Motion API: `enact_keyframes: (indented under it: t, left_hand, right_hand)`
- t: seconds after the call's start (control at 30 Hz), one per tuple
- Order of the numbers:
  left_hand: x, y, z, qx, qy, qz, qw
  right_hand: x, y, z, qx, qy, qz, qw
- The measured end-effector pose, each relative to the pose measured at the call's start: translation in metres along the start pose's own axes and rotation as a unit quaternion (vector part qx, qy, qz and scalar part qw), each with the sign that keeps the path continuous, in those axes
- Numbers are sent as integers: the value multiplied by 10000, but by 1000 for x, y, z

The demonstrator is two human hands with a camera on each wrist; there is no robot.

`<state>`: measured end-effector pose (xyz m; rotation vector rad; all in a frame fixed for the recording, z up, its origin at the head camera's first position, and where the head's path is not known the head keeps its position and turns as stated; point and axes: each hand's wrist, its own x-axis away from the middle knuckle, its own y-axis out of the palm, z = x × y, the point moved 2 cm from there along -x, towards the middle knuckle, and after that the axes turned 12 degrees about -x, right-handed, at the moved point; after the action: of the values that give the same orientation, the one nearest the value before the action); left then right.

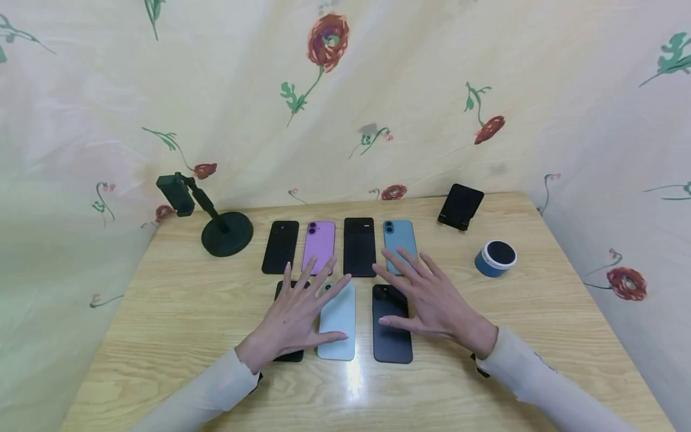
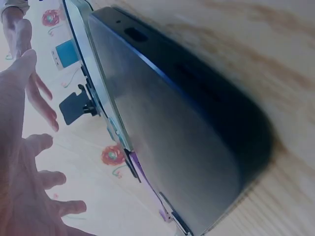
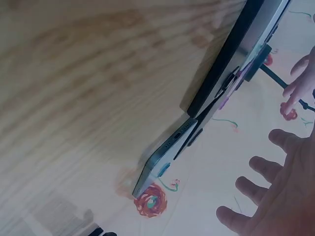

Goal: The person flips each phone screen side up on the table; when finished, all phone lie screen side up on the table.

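Observation:
Phones lie in two rows on the wooden table [image 1: 178,312]. In the back row are a black phone [image 1: 280,247], a purple phone [image 1: 318,240], another black phone [image 1: 359,247] and a blue phone [image 1: 400,234]. My left hand [image 1: 291,318] spreads its fingers over the front row, covering much of a black phone [image 1: 291,356] and overlapping a pale blue phone [image 1: 340,318]. Over a dark blue phone [image 1: 392,347] my right hand [image 1: 434,300] spreads too, its fingertips overlapping the blue one. Both hands hold nothing; the wrist views show their fingers apart, above the phones.
A black stand with a round base [image 1: 227,234] stands at the back left. Toward the back right is a small black tilted stand [image 1: 461,207], with a blue and white round container [image 1: 495,258] nearer. Flowered cloth [image 1: 243,90] hangs behind the table.

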<state>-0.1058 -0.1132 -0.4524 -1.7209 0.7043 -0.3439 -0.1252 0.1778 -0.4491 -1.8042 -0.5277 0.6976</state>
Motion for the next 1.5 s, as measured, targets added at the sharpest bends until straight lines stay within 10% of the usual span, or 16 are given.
enact_keyframes:
  t: [0.63,1.17,1.5]
  left_hand:
    - [9,-3,-35,1173,-676,130,9907]
    - [8,16,-78,2068,-2380,-226,9487]
    - [-2,26,-92,1450,-2518,-321,9563]
  right_hand:
    - [-66,0,-11,-949,-680,-730,9905]
    - [-134,5,-36,-1271,-360,-892,9872]
    - [-179,22,-30,-2609,-7,-967,9605]
